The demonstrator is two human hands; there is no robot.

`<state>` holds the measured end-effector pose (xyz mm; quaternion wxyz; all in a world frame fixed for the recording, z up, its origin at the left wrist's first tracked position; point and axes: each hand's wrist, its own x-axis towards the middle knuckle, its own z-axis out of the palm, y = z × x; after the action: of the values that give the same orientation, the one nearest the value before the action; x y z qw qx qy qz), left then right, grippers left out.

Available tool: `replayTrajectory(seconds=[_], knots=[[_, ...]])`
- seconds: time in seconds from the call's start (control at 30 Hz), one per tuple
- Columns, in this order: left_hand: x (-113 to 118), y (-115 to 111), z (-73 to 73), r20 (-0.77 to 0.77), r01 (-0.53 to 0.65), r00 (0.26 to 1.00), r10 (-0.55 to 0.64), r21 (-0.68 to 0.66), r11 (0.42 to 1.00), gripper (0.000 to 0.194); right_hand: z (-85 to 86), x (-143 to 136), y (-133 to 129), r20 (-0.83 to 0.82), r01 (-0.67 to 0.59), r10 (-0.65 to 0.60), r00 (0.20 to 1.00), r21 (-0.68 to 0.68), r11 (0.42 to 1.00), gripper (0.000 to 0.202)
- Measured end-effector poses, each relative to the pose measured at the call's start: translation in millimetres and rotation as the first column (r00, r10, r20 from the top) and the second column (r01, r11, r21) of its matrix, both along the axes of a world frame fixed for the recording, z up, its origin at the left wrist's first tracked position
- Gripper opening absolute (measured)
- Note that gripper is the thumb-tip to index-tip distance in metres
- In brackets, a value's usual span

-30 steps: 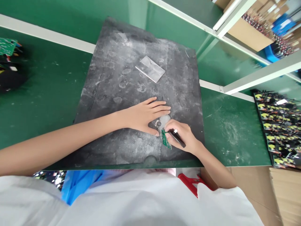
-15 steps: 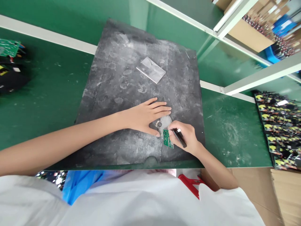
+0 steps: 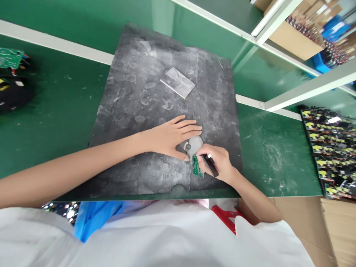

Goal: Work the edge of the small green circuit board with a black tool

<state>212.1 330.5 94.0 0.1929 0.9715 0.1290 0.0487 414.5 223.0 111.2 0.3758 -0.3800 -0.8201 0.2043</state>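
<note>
Circuit board pinched at the mat's near right

On the black mat (image 3: 130,107), the right hand (image 3: 215,161) is clamped on a small green circuit board (image 3: 197,167) with a black part, its fingers covering some of the board. The left hand (image 3: 175,137) lies at the mat's centre, fingers spread apart. Between them, on the mat, is a pale round patch (image 3: 195,144), partly covered. A clear flat piece (image 3: 178,82) rests toward the mat's far side. Right of the mat stand crowded assemblies (image 3: 330,155); left, another green board (image 3: 10,58). A white rail (image 3: 55,42) runs beyond.
</note>
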Motion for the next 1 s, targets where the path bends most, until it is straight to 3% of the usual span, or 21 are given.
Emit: replayTrajectory(seconds=[0.5,0.83,1.0], knots=[[0,-1,-0.2,-0.005,0.001,1.000,-0.001,0.031,1.000,0.088,-1.2,-1,0,0.010,-0.045,0.045,0.999,-0.006,0.999,0.014],[0,0,-5.9,0.064,0.006,0.998,-0.009,0.052,0.999,0.084,7.9,5,3,0.075,-0.129,0.143,0.987,-0.168,0.977,0.005],[0,-1,-6.7,0.077,0.001,0.997,-0.005,0.056,0.998,0.085,7.4,3,0,0.092,-0.124,0.143,0.985,-0.184,0.975,0.004]])
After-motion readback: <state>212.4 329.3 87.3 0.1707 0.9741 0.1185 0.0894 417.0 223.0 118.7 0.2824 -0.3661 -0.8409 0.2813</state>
